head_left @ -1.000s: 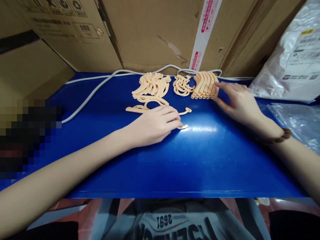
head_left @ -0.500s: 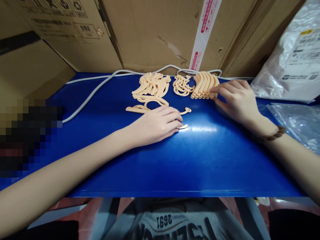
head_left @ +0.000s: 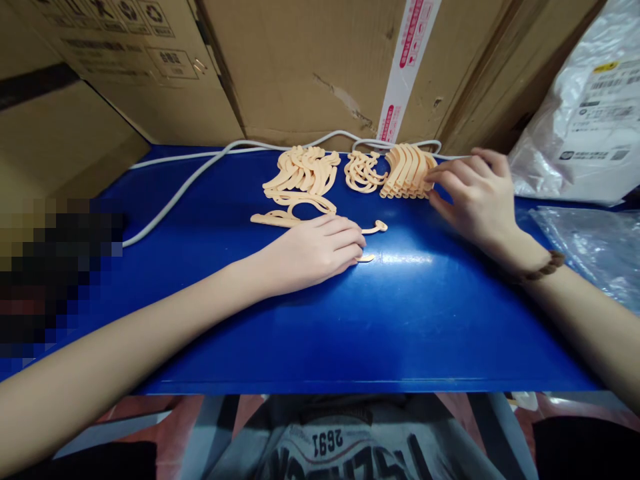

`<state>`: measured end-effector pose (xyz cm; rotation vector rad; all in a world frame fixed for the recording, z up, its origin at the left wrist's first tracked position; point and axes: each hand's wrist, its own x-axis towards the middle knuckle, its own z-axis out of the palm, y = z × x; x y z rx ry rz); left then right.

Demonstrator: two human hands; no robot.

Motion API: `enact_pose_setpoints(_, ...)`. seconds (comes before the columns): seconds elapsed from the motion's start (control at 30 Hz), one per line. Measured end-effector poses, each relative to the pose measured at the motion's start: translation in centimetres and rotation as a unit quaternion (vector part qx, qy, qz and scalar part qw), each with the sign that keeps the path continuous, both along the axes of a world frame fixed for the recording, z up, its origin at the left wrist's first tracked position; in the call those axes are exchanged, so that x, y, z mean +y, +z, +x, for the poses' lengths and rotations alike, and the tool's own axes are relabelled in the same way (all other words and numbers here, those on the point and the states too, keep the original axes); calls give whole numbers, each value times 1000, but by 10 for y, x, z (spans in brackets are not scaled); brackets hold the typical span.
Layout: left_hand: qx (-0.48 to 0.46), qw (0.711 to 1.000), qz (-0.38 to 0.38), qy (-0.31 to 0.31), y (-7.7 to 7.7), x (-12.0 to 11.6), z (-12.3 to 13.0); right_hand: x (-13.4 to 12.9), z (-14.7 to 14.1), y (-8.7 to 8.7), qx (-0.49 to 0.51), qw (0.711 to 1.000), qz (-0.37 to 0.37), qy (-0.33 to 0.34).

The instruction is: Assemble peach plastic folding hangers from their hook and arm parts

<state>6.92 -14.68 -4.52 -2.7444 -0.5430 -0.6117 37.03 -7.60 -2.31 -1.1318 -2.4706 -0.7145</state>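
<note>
My left hand [head_left: 317, 253] lies palm down on the blue table, fingers curled over a beige curved plastic piece [head_left: 367, 259] whose tip pokes out past the fingertips. A beige hook with a round end [head_left: 381, 227] also shows beyond those fingers; its other end is hidden. My right hand [head_left: 475, 193] pinches at the right end of a row of nested, arched beige plastic pieces [head_left: 407, 172]; its fingertips partly cover the last piece. To the left of that row sit a small pile of beige hooks [head_left: 365, 172] and a heap of wavy beige pieces [head_left: 305, 170].
Loose beige arms [head_left: 273, 219] lie just behind my left hand. A white cable [head_left: 180, 193] runs along the back of the blue table [head_left: 350, 340]. Cardboard boxes [head_left: 310, 67] wall in the rear. At right are a white wrapped parcel [head_left: 565, 147] and clear plastic film [head_left: 590, 247].
The hook's round end by my left hand has shifted slightly right and down. My right hand's upper fingers have lifted a little, while its fingertips stay by the row's end.
</note>
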Motion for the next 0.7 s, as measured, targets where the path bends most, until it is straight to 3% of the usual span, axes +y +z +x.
enact_pose_setpoints(0.13, 20, 999, 28, -10, 2, 0, -2, -14, -1, 15, 67, 996, 45, -39)
enact_pose_setpoints(0.23, 34, 997, 72, -16, 2, 0, -3, -29, -8, 23, 68, 996, 46, -24)
enact_pose_setpoints(0.33, 42, 993, 107, -15, 2, 0, -2, -45, -19, 23, -7, 995, 42, 86)
enact_pose_setpoints(0.47, 3, 994, 104, 17, 3, -1, 0, -68, -39, 15, -85, 960, 15, 265)
enact_pose_setpoints(0.7, -85, 992, 19, 95, 5, -3, -1, -101, -65, 4, -81, 926, -49, 366)
